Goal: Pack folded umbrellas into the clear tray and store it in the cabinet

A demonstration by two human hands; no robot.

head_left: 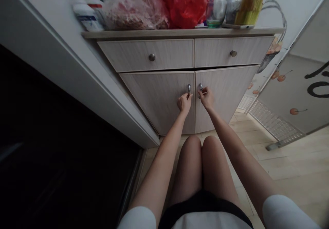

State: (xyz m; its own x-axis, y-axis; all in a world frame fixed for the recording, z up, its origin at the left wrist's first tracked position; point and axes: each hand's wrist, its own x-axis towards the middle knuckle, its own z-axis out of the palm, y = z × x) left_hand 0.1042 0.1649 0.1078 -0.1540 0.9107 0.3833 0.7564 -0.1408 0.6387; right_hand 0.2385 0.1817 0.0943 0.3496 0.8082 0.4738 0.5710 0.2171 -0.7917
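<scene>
In front of me stands a pale wood-grain cabinet with two drawers over two doors. My left hand point(185, 102) is closed on the metal handle point(189, 87) of the left door point(156, 95). On the right door point(223, 92), the fingers of my right hand point(206, 98) pinch the lower part of a matching handle point(200, 86). Both doors meet at a narrow seam between my hands, and a thin dark gap runs along their top edges. The left drawer point(123, 52) and right drawer point(213, 52) are closed.
Plastic bottles point(87, 18), clear bags, a red plastic bag point(183, 6), a glass point(216, 15) and a yellow packet point(249, 10) crowd the cabinet top point(154, 34). A dark doorway point(51, 147) lies at left. A cherry-patterned panel point(290, 95) stands at right.
</scene>
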